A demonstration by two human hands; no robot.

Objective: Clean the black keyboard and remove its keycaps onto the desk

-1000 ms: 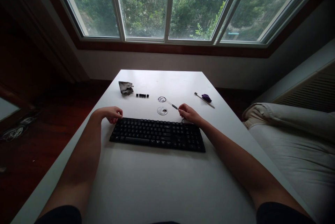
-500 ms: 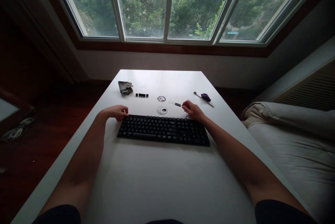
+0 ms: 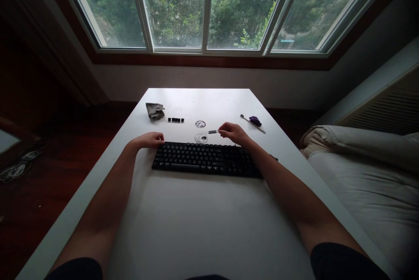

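Observation:
The black keyboard (image 3: 196,158) lies flat across the table in front of me. My left hand (image 3: 152,139) is closed at its far left corner, the fingertips pressed on the edge. In the pinched fingers of my right hand (image 3: 233,132) is a wire keycap puller (image 3: 212,131) with a dark handle, its wire end pointing left. The puller is above the table just beyond the keyboard, with its tip by a round clear dish (image 3: 200,139). A second round dish (image 3: 200,124) stands farther back. Several black keycaps (image 3: 176,120) sit in a row to the left of the dishes.
A crumpled grey cloth (image 3: 155,110) lies at the back left of the white table (image 3: 203,219). At the back right are a thin brush (image 3: 260,128) and a purple bundle (image 3: 255,121). A pale sofa (image 3: 356,184) stands right of the table; a window is ahead.
The keyboard has shifted a little to the right, my left hand moving along with it. My right hand has moved slightly left, bringing the puller nearer the front dish.

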